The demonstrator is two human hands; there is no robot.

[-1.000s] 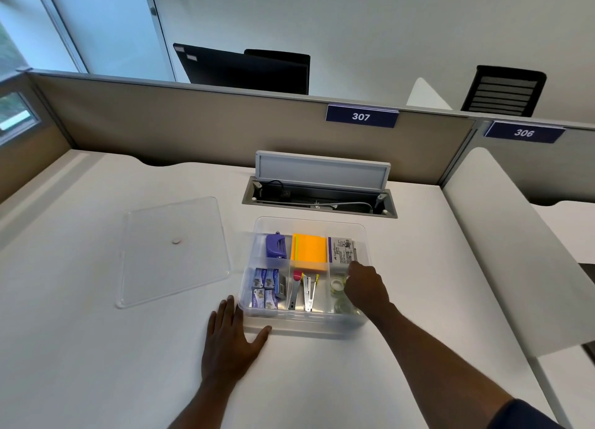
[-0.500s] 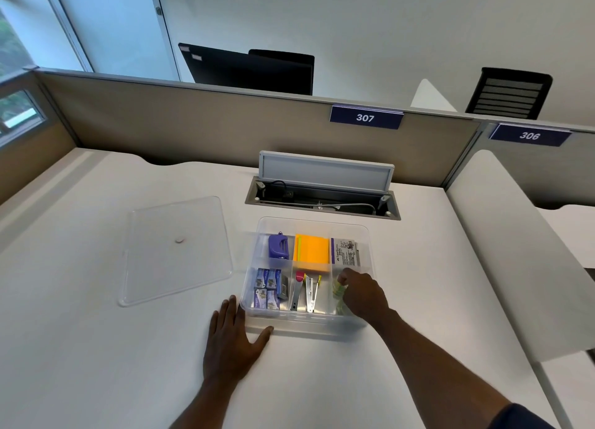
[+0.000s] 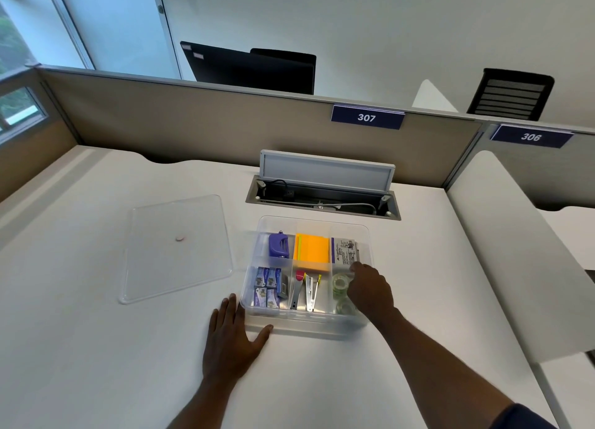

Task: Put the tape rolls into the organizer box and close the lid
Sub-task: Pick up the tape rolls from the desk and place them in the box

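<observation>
The clear organizer box [image 3: 306, 328] stands open on the white desk, split into several compartments. Two clear tape rolls sit in its front right compartment: one tape roll [image 3: 338, 283] behind, the other tape roll [image 3: 344, 307] in front. My right hand [image 3: 370, 290] reaches into that compartment, fingers bent down against the right side of the rear roll; the fingertips are hidden. My left hand [image 3: 231, 341] lies flat on the desk, thumb against the box's front left corner. The clear lid [image 3: 177, 248] lies flat on the desk, left of the box.
The other compartments hold a purple punch [image 3: 278, 245], orange sticky notes [image 3: 311, 251], a label pack [image 3: 344, 251], small staple boxes [image 3: 267, 287] and metal staple removers [image 3: 306, 292]. Behind the box is an open cable hatch [image 3: 322, 200]. A white divider panel [image 3: 502, 251] runs along the right.
My right hand dipped over the tape compartment, covering the rolls, then shifted slightly right, so the rear roll shows again. My left hand and the lid stayed put.
</observation>
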